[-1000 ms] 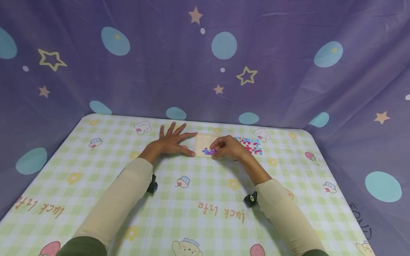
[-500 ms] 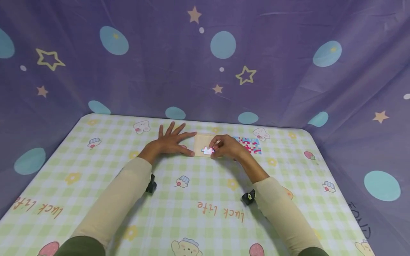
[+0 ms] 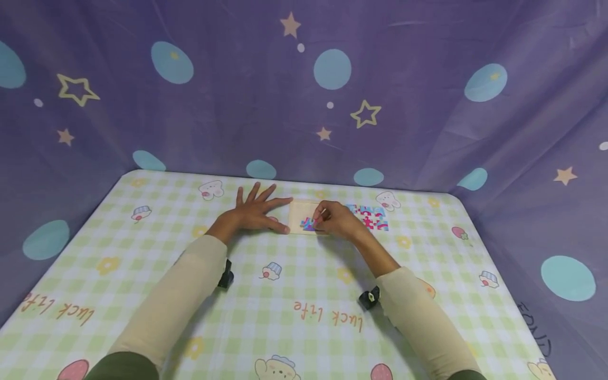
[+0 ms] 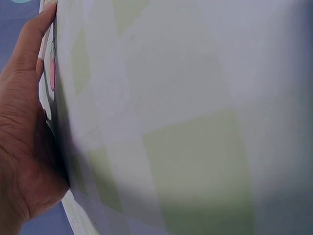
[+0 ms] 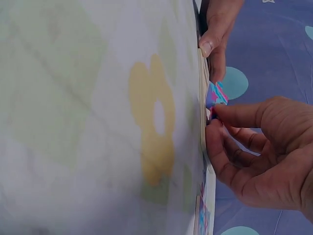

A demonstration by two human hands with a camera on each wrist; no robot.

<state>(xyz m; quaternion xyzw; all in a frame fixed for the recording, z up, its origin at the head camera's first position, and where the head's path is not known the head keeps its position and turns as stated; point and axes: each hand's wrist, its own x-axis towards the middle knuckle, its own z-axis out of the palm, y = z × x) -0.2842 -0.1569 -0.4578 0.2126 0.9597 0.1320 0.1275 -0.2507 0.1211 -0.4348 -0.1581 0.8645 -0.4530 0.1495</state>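
Observation:
A small pale wooden puzzle tray (image 3: 295, 212) lies near the table's far side. My left hand (image 3: 252, 214) is spread flat at its left edge, thumb and index finger touching the frame. Over the tray's right part, my right hand (image 3: 337, 219) pinches a blue, purple and pink jigsaw piece (image 5: 216, 94) between thumb and fingertips. In the right wrist view that piece stands tilted up from the tray; other pieces under the fingers are partly hidden. The left wrist view shows only the side of the left hand (image 4: 24, 112) against the tablecloth.
Right of the tray lies a group of blue and red jigsaw pieces (image 3: 377, 217), partly behind the right hand. A green checked cloth (image 3: 266, 327) with printed cartoons covers the table. Behind it hangs a purple curtain (image 3: 266, 95) with stars.
The jigsaw piece in my right hand has changed its tilt: it glinted white half a second ago and shows its coloured face now. My left hand has stayed in place.

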